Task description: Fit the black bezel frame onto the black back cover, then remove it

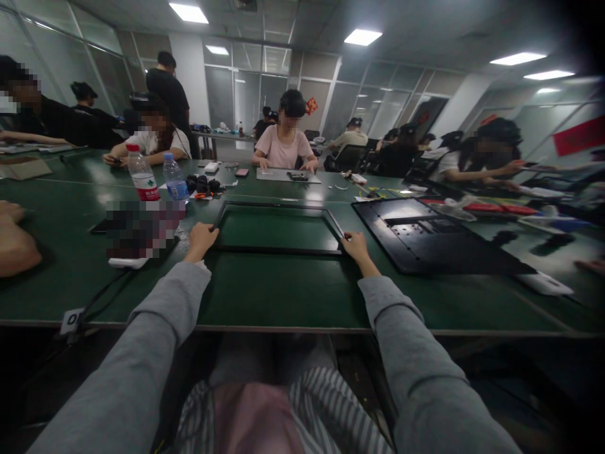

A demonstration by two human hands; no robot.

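Note:
A thin black rectangular frame [278, 250], like a screen bezel, is in front of me on the green table [283, 293]. Green tabletop shows through its opening. My left hand [203, 239] is closed on its left side, near the front corner. On the opposite side, my right hand [357, 246] grips the frame with thumb and fingers. Both hands are at about the same height. Right of my right hand lies a large black panel [392, 243], flat and apart from the frame.
To the left stand a red-capped bottle [143, 180] and a blue-capped bottle [176, 183], behind a white power bank [127, 261] with a cable. Another white device [543, 284] lies at the right. A person [286, 142] works across the table; another's arm [16, 243] rests at the left.

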